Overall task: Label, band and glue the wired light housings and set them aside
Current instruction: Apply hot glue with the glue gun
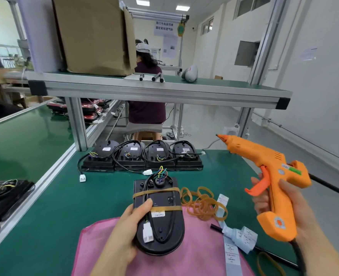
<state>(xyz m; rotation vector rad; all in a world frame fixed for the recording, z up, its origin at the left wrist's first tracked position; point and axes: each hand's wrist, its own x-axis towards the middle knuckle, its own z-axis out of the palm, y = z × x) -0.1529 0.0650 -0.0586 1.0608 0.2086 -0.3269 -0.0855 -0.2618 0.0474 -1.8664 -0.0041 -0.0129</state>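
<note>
— What is found nearest, at 6 o'clock?
— A black oval plastic light housing (160, 218) is clasped by the left-hand grip (124, 232), with the thumb laid across its back and the fingers curled under its edge. It is held over a pink mesh cloth (194, 255) on the green bench (65, 206).
— How much is judged done on it?
— Two tan rubber bands (156, 192) are seen round it and a small white label (159, 213) is stuck on, so labelling and banding are taken as finished. No glue can be made out; gluing and setting aside are judged left.
— And at 3 o'clock?
— An orange plastic hot-glue gun (268, 176) is held by the right-hand grip (261, 200), closed round the handle. The nozzle is pointed toward 10 o'clock, well apart from the housing. Between them, loose tan rubber bands (202, 204) and a strip of white labels (232, 253) are laid.
— Farther off, at 12 o'clock?
— Four black wired housings (142, 156) are lined up, each labelled; bands cannot be made out on them.
</note>
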